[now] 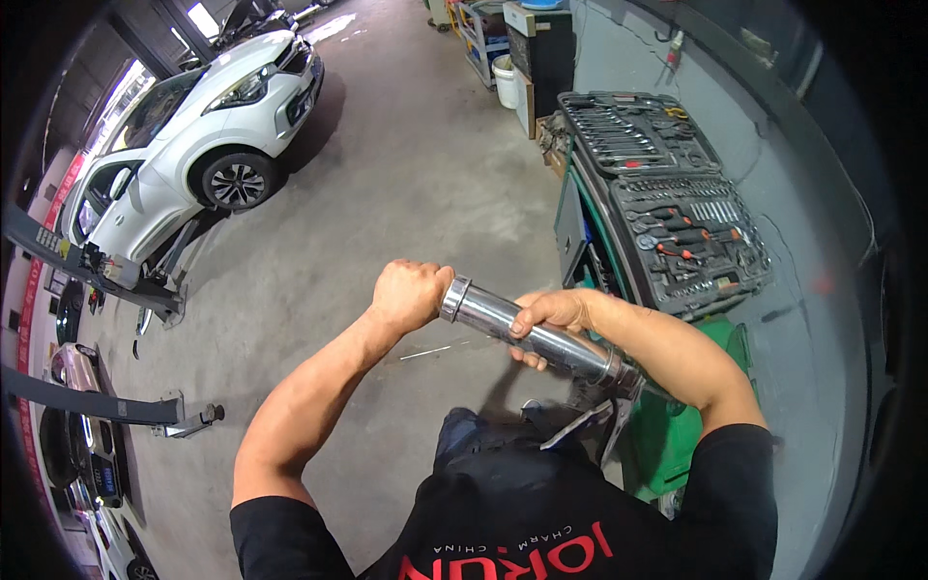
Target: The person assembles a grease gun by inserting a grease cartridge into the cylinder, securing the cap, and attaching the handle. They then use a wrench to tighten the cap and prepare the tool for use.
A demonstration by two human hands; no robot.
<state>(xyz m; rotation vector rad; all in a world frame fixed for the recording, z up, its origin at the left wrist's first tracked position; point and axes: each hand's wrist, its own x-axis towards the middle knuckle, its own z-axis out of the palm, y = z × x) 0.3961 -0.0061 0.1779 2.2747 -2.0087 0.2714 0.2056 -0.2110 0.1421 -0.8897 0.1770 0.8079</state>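
A shiny metal grease gun lies slantwise in front of my body, its capped end up and to the left. My left hand is closed in a fist at that capped end; what the fingers wrap round is hidden behind the knuckles. My right hand grips the middle of the barrel, thumb on top and fingertips showing underneath. At the lower right end, near my waist, are the gun's head and its metal lever, which sticks out toward me.
Open tool cases with wrenches and sockets rest on a cart to my right, above a green bin. A white car stands at the far left by lift arms. A white bucket is farther back. A thin pale strip shows on the floor.
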